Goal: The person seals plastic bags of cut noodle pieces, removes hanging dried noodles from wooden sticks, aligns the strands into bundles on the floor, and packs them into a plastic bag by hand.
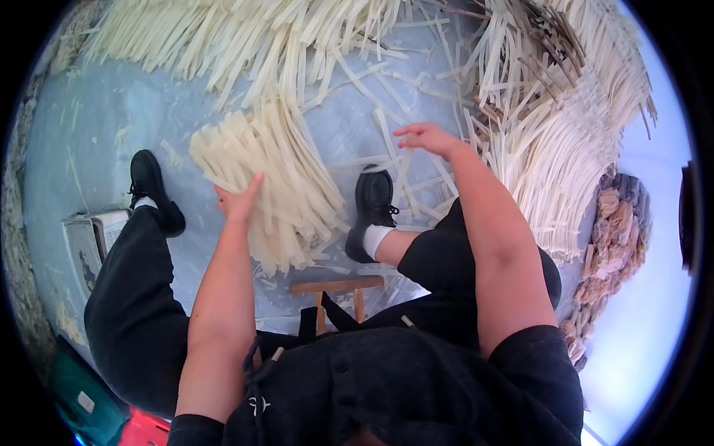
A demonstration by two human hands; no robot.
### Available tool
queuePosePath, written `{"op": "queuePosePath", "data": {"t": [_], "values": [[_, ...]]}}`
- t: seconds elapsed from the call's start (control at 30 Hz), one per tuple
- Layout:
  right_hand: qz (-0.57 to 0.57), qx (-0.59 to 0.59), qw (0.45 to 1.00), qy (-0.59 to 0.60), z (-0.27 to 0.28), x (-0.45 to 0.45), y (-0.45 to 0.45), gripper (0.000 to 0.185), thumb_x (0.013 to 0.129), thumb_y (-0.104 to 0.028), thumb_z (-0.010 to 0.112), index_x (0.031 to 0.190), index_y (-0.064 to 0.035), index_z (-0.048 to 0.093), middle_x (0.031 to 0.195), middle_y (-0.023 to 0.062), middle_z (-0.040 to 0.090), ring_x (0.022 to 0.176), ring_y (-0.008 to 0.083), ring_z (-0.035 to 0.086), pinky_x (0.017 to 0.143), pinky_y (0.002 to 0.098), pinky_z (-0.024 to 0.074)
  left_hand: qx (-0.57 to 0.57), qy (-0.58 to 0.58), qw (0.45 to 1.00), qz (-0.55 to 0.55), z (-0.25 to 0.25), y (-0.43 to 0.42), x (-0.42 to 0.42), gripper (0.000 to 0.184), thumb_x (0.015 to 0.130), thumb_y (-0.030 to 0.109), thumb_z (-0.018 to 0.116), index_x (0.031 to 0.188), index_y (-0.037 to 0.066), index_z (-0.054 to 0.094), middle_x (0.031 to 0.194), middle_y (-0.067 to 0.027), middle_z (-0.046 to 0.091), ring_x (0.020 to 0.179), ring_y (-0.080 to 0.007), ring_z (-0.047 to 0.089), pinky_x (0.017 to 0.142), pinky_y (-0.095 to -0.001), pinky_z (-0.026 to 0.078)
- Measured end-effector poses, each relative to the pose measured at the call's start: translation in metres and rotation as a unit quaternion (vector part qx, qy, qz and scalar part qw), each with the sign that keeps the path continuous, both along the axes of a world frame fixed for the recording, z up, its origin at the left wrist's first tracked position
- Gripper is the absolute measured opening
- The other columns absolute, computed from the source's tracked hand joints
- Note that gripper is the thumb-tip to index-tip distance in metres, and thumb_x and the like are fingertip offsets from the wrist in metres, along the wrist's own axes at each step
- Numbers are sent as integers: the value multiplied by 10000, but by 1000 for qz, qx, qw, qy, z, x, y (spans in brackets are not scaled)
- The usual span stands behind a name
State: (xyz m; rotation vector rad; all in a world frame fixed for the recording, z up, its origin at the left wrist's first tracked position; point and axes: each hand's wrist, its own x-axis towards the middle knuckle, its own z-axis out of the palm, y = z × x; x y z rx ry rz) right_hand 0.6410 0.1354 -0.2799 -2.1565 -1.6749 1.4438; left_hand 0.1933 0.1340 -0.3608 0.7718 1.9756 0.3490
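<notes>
My left hand [238,202] grips the near left side of a thick bundle of pale, flat strips [286,175]. The thumb lies along the strips, and most of the fingers are hidden under or behind them. The bundle fans out over the floor between my feet. To the right, my right hand [428,139] hovers above scattered loose strips [387,137], its thumb and forefinger apart. I see nothing clearly held in it. Strips lie just beside its fingertips.
Layered pale strips [216,33] spread across the back. On the right stands a large strip pile [550,160] with brown sticks [550,63]. A wooden stool [336,285] is below me. A metal box [93,234] sits by my left shoe [152,189]; brown stacked material [613,230] lies far right.
</notes>
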Motion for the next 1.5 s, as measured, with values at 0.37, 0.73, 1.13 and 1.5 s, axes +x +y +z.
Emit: {"op": "queuePosePath", "data": {"t": [0.37, 0.73, 1.13, 1.5], "values": [[-177, 42, 960, -213, -87, -31, 22, 770, 759, -417, 744, 1374, -66, 441, 1242, 214, 581, 1118, 360, 588, 970, 411, 456, -18, 37, 999, -18, -8, 3, 0, 1336, 556, 525, 872, 1519, 129, 34, 1469, -267, 178, 1352, -392, 272, 1077, -486, 340], [-199, 102, 961, -165, -67, -45, 60, 433, 822, -237, 646, 1202, -66, 526, 1078, 195, 621, 1037, 381, 584, 894, 438, 476, 7, 28, 999, -43, -19, 1, -5, 1312, 587, 522, 861, 1516, 83, 47, 1483, -277, 194, 1377, -390, 205, 1109, -476, 292], [-61, -24, 957, -282, -101, -55, 74, 441, 840, -297, 622, 1205, -69, 526, 1131, 183, 640, 1086, 348, 610, 937, 450, 477, 7, 45, 998, -43, -5, 3, 4, 1275, 606, 505, 856, 1517, 72, 75, 1468, -275, 226, 1332, -394, 272, 1095, -449, 305], [-120, 551, 797, -219, 120, -14, 111, 358, 898, -403, 638, 1008, -69, 571, 701, 143, 642, 598, 273, 620, 581, 395, 473, -44, 97, 993, -47, -20, 3, -2, 1412, 506, 639, 846, 1520, 76, 42, 1472, -293, 218, 1328, -426, 331, 1069, -474, 356]]}}
